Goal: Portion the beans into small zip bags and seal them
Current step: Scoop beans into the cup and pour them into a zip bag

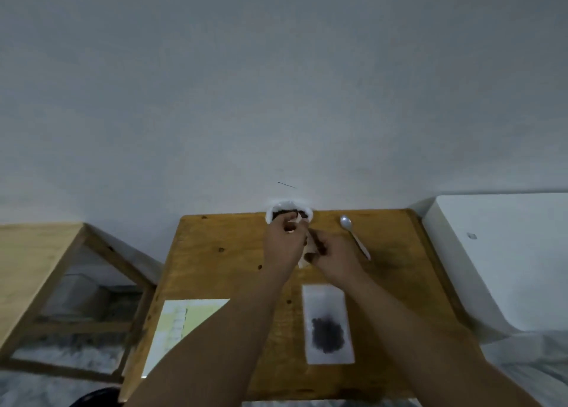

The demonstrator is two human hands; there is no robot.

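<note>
1. Wooden surface (230,253), centre to lower centre of frame. Both forearms reach up from the bottom edge.
2. Left hand (284,243) and right hand (335,256) meet just above frame centre, fingers curled, both pinching one small zip bag (309,250) held between them. Dark contents show through the bag beside the right fingers. Cannot tell if the zip is closed.
3. White bowl (270,214) at the far edge of the surface, just above the left hand, partly hidden by it; dark beans (281,213) inside.
4. Spoon (353,234) lies to the right of the hands, bowl end toward the far edge, apart from them.
5. Filled bag (327,302) lies flat below the hands, with a dark clump of beans in its lower half.
6. Paper sheet (184,320), yellow and white, at lower left of the surface.
7. White box (491,253) at the right edge; wooden frame (46,268) at left.
</note>
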